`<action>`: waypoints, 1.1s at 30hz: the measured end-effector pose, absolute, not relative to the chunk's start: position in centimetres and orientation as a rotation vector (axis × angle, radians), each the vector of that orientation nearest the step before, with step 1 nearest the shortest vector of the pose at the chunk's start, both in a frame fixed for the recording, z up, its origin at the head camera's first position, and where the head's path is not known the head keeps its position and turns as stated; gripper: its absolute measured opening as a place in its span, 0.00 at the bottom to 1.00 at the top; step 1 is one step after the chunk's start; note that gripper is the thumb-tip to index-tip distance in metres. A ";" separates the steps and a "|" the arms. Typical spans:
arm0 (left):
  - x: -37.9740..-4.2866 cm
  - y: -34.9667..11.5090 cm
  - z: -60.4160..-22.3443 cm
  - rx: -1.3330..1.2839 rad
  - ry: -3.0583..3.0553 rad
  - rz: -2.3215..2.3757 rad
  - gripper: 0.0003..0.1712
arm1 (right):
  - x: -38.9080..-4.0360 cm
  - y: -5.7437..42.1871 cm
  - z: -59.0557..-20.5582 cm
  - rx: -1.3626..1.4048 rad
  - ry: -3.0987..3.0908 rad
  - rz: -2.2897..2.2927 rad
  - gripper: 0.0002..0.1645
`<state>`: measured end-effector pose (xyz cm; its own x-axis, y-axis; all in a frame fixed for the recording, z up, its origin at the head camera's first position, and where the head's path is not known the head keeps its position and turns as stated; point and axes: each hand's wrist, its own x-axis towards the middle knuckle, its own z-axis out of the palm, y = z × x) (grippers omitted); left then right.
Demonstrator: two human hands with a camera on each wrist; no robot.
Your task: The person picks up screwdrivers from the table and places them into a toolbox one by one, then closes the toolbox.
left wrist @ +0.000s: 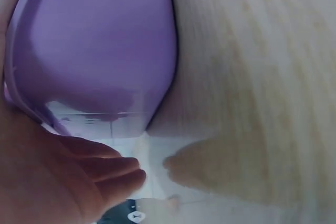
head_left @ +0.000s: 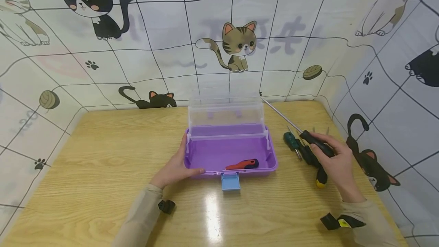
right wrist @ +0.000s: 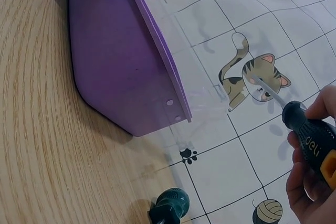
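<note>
My right hand (head_left: 337, 159) grips a long-shafted screwdriver (head_left: 319, 143) by its black handle, its shaft slanting up toward the back wall. The right wrist view shows a yellow-orange patch on that handle. My left hand (head_left: 176, 165) rests against the left side of a purple toolbox (head_left: 274, 163), thumb along the front rim and the other fingers fairly straight. The toolbox's clear lid (head_left: 226, 113) stands raised at the back, and its blue latch (head_left: 231, 183) hangs at the front. Inside lies a red-and-black-handled tool (head_left: 243, 164) near the front wall.
Right of the toolbox, several screwdrivers lie together, among them a green-handled one (head_left: 290, 140) and a black one with a yellow end (head_left: 321, 178). Partly they are hidden by my right hand. A cat-patterned cloth (head_left: 212, 18) hangs behind the wooden table (head_left: 113, 151) and along both sides.
</note>
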<state>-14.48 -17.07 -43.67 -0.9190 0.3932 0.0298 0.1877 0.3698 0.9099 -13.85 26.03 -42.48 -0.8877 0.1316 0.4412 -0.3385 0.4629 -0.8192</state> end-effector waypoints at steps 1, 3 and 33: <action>-14.6 -17.2 -44.1 0.524 2.450 1.560 0.76 | -13.8 26.0 -42.5 0.167 -2.268 1.420 0.20; -15.0 -17.5 -44.9 0.519 2.489 1.512 0.77 | -13.8 26.0 -42.4 0.191 -2.265 1.418 0.20; -15.2 -18.0 -46.0 0.360 2.562 1.290 0.76 | -14.2 23.5 -42.9 0.396 -2.229 1.519 0.21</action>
<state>-15.22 -17.96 -46.05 -0.9382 0.3280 -0.1102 0.1067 0.5772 0.8096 -14.17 23.54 -42.90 -0.8747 -0.0026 0.4847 -0.4520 0.3655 -0.8137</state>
